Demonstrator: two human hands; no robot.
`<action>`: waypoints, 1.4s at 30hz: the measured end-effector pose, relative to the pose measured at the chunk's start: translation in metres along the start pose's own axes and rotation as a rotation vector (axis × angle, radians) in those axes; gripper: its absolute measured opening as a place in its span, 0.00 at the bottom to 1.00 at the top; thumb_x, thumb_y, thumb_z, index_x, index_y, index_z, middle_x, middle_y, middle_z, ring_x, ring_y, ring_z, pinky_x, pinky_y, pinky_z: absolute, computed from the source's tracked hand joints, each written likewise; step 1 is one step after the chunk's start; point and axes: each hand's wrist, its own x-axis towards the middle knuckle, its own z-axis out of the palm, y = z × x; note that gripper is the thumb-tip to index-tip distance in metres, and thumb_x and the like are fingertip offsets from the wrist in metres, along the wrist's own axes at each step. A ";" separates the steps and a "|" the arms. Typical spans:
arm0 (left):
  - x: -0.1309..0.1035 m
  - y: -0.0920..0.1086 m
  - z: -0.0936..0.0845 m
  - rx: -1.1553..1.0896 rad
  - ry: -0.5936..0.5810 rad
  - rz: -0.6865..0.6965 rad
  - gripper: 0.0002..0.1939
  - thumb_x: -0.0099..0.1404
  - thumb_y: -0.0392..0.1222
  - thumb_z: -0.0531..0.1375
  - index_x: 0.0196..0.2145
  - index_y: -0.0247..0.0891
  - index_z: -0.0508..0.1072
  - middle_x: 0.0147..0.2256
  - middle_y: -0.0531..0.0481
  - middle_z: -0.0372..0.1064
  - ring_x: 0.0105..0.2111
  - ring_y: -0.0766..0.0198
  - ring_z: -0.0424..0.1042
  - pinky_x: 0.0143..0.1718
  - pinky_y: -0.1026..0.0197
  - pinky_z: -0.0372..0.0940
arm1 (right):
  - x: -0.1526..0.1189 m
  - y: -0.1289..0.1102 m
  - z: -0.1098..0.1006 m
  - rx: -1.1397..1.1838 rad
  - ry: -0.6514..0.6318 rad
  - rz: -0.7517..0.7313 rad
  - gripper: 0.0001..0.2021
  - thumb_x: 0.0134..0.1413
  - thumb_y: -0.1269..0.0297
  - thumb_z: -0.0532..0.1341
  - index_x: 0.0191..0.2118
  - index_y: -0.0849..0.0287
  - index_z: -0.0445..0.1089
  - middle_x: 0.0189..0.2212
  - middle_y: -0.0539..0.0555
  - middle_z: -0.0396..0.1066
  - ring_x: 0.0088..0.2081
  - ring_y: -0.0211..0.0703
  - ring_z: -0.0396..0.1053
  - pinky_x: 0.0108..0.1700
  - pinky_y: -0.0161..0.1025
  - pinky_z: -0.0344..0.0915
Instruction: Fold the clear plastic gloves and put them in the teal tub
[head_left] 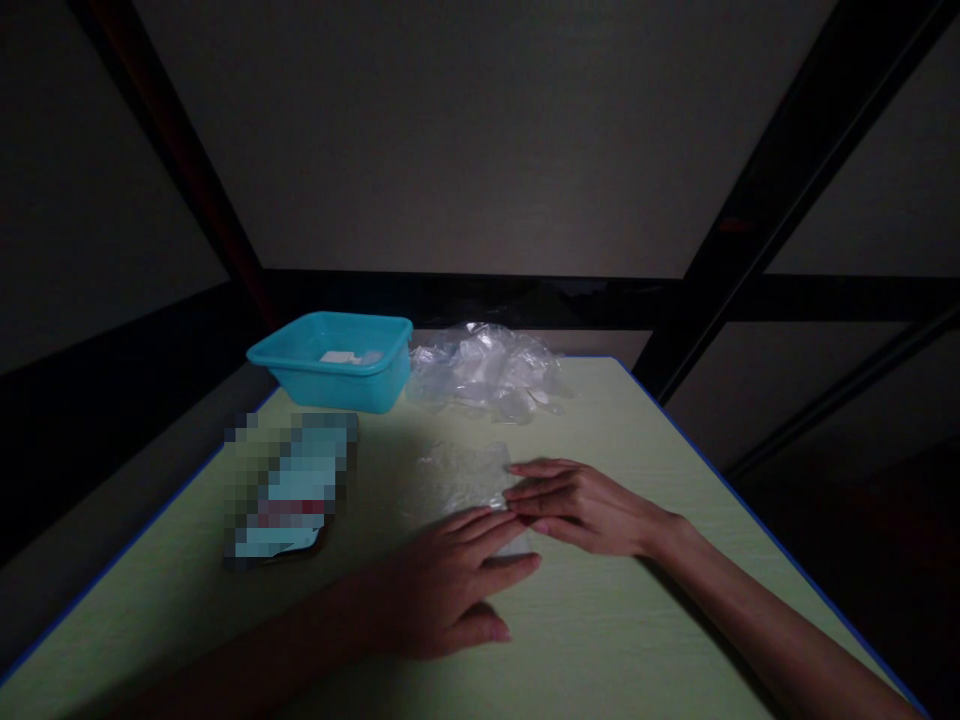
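A clear plastic bag (pixel 461 475) lies spread flat on the pale green table. Across its near part rests my left hand (pixel 457 580), palm down with the fingers stretched out. My right hand (pixel 581 505) lies on the bag's right edge, its fingers extended leftward and meeting the left fingertips. Both hands are open, and neither is closed around anything. The part of the bag beneath the fingers is hidden.
At the back left stands a turquoise plastic basin (pixel 337 388) with small whitish pieces inside. Crumpled clear plastic bags (pixel 491 370) are heaped beside it. A pixelated flat object (pixel 296 490) lies at left. The table (pixel 637 620) has a blue edge; a wall rises behind.
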 end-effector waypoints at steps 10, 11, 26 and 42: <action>0.000 0.000 0.000 0.028 -0.067 -0.009 0.29 0.62 0.51 0.56 0.59 0.42 0.58 0.62 0.36 0.42 0.60 0.46 0.48 0.57 0.45 0.48 | 0.001 0.015 0.002 -0.007 0.017 0.057 0.19 0.61 0.57 0.50 0.48 0.64 0.70 0.51 0.59 0.67 0.61 0.47 0.49 0.60 0.48 0.52; 0.000 -0.001 -0.001 0.033 -0.081 -0.018 0.29 0.63 0.51 0.56 0.59 0.42 0.58 0.62 0.36 0.43 0.60 0.45 0.48 0.57 0.45 0.48 | 0.001 0.017 0.002 -0.015 0.017 0.067 0.19 0.61 0.57 0.51 0.48 0.64 0.70 0.52 0.59 0.66 0.61 0.47 0.49 0.60 0.49 0.52; 0.002 0.001 -0.002 0.077 -0.070 0.003 0.29 0.61 0.51 0.58 0.58 0.39 0.60 0.60 0.32 0.48 0.58 0.42 0.52 0.55 0.42 0.52 | 0.010 0.036 0.005 -0.193 0.024 0.189 0.18 0.60 0.59 0.53 0.51 0.61 0.67 0.55 0.55 0.62 0.61 0.52 0.48 0.59 0.51 0.53; 0.000 0.002 0.001 0.115 -0.063 0.043 0.30 0.61 0.49 0.59 0.58 0.40 0.58 0.61 0.31 0.42 0.60 0.42 0.44 0.56 0.42 0.50 | 0.009 0.033 0.009 -0.140 0.170 0.168 0.22 0.62 0.60 0.49 0.60 0.61 0.55 0.58 0.60 0.58 0.60 0.49 0.51 0.59 0.52 0.52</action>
